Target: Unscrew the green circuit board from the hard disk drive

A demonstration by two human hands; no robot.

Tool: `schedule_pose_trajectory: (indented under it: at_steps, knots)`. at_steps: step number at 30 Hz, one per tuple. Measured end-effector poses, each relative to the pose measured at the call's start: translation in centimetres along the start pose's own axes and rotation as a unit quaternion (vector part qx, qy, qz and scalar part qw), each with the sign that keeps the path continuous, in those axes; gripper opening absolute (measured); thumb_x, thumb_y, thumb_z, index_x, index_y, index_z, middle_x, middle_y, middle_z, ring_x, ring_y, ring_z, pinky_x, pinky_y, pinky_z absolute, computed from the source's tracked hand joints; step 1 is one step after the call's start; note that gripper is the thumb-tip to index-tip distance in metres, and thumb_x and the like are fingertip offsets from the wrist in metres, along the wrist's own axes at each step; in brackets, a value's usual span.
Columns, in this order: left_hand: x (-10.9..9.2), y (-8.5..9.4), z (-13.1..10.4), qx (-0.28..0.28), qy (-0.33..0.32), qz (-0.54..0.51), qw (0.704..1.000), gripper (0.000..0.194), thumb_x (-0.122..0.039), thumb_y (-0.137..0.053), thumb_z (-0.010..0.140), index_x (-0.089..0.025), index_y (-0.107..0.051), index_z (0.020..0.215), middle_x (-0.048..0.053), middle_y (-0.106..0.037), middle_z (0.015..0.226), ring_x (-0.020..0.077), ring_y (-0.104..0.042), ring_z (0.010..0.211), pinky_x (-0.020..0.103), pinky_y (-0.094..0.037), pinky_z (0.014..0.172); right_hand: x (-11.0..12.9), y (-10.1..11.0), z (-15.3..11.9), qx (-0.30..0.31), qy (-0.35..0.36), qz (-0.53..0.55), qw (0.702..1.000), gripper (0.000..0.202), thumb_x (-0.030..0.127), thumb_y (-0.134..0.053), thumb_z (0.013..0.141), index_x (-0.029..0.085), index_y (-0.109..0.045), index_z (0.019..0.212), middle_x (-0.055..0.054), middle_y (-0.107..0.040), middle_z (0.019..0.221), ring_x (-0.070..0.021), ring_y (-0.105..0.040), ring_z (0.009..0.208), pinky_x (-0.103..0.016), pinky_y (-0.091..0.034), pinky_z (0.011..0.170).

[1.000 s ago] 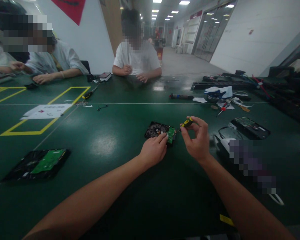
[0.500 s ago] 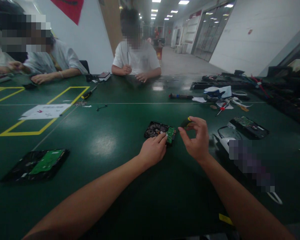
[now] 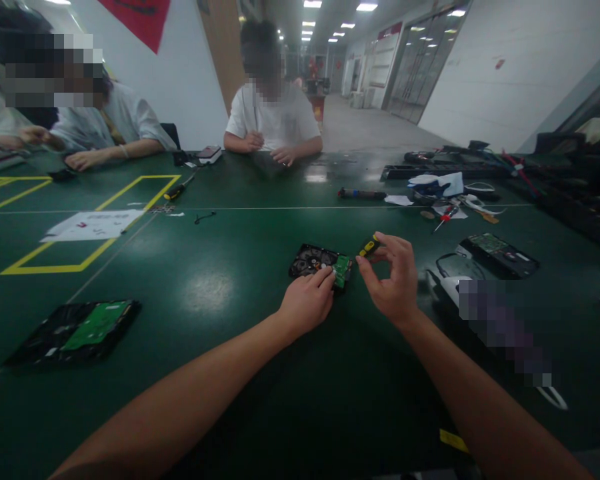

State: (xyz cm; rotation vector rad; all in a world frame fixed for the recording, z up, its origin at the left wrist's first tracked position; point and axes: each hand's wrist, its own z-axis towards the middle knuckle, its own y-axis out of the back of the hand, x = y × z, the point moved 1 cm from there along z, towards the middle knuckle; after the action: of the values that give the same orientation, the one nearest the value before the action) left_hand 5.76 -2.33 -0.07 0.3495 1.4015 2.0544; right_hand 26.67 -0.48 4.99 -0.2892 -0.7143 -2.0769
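A hard drive (image 3: 314, 258) with a green circuit board lies on the table in front of me. My left hand (image 3: 310, 293) rests at its near edge, fingers bent over the board and gripping it. Just right of the drive, my right hand (image 3: 391, 273) pinches a screwdriver (image 3: 368, 247) by its black and yellow handle. The shaft is hard to make out, so I cannot tell whether the tip touches the drive.
Another hard drive (image 3: 87, 327) lies at left, and a third drive (image 3: 500, 253) at right beside a white pouch-like item (image 3: 480, 307). A yellow-handled screwdriver (image 3: 176, 191), a paper sheet (image 3: 93, 225) and a red screwdriver (image 3: 448, 215) lie farther back. Co-workers sit across the table.
The screwdriver handle has turned in my right fingers, and more of its yellow side shows. My left hand stays on the hard drive.
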Motion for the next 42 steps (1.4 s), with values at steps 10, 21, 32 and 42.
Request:
schedule_pose_trajectory:
  at_steps: [10,21,32,42]
  knots:
    - [-0.1,0.2,0.1,-0.001,0.002,-0.001,1.0,0.044,-0.026,-0.051,0.102,-0.013,-0.059,0.143,0.017,-0.061,0.149,0.0306,-0.071,0.117,0.046,-0.06,0.098,-0.4,-0.2,-0.2,-0.004,-0.013,0.012,1.0,0.065,0.017,-0.073,0.09,0.035,-0.048,0.148,-0.009,-0.054,0.136,-0.0218,-0.07,0.099,-0.045,-0.07,0.082]
    - [-0.2,0.4,0.1,-0.004,0.004,0.005,1.0,0.044,-0.026,-0.051,0.102,-0.012,-0.06,0.142,0.017,-0.062,0.149,0.0317,-0.071,0.116,0.048,-0.061,0.096,-0.8,-0.4,-0.3,0.009,-0.021,0.032,0.999,0.071,0.015,-0.07,0.09,0.035,-0.043,0.152,-0.01,-0.053,0.142,-0.0245,-0.071,0.107,-0.047,-0.07,0.087]
    - [-0.2,0.4,0.1,-0.001,0.004,0.001,1.0,0.044,-0.027,-0.05,0.103,-0.013,-0.059,0.144,0.017,-0.061,0.15,0.0315,-0.07,0.12,0.047,-0.061,0.098,-0.8,-0.3,-0.3,0.012,-0.03,0.034,0.999,0.069,0.016,-0.069,0.091,0.034,-0.043,0.153,-0.01,-0.057,0.143,-0.0258,-0.073,0.11,-0.049,-0.069,0.094]
    - [-0.2,0.3,0.1,-0.005,0.007,-0.004,1.0,0.044,-0.026,-0.054,0.101,-0.015,-0.059,0.143,0.016,-0.061,0.149,0.0304,-0.07,0.12,0.045,-0.061,0.098,0.3,0.1,0.3,0.012,0.011,-0.014,1.0,0.065,0.015,-0.069,0.092,0.037,-0.051,0.15,-0.009,-0.06,0.137,-0.0258,-0.071,0.109,-0.047,-0.07,0.089]
